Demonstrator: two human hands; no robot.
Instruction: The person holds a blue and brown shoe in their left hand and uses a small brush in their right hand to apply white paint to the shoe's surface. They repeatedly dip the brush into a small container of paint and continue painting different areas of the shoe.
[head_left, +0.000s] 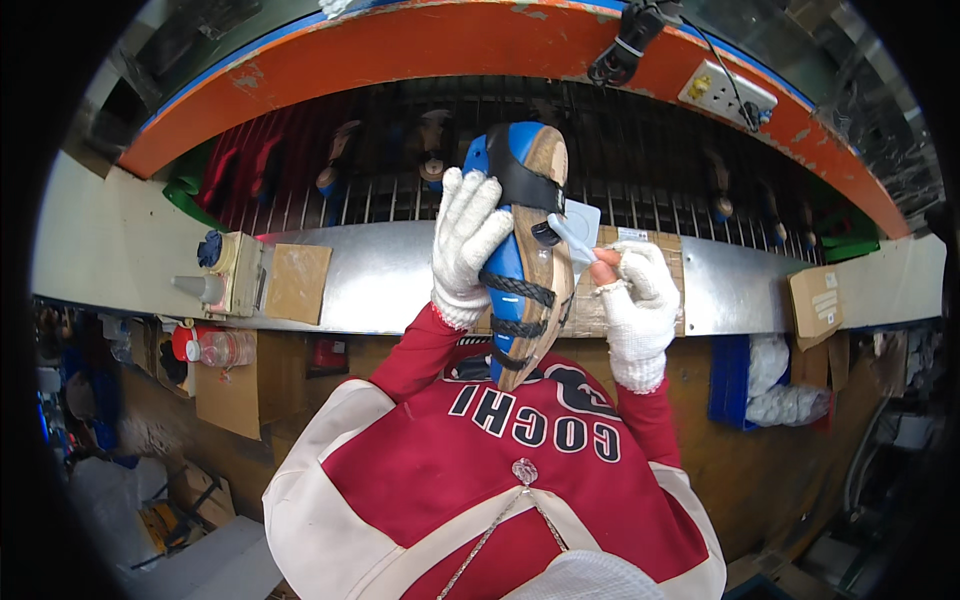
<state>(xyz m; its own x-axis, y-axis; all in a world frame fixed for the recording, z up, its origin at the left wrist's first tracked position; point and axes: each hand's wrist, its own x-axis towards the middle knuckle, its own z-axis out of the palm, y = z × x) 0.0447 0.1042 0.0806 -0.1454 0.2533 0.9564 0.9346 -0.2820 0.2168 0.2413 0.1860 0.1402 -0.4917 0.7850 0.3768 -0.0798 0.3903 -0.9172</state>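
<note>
A sandal (515, 262) with black straps, some of them braided, is fitted on a blue shoe last and held up before my chest, its brown sole edge facing right. My left hand (468, 240), in a white knit glove, grips its left side, fingers pointing up along the blue last. In my right hand (640, 305), also gloved but with a bare fingertip showing, a thin pale sheet (578, 232) is pinched against the sandal's right side near a black strap. What the sheet is made of I cannot tell. Cardboard (650, 300) lies on the metal ledge behind.
Beyond the metal ledge (380, 280), a rack of bars (380, 205) carries several shoes on lasts under an orange beam (400, 65). A power socket strip (728, 92) is on the beam. Left are a clear bottle (225, 348) and cardboard pad (298, 284); right, a carton (815, 302) and blue bin (729, 380).
</note>
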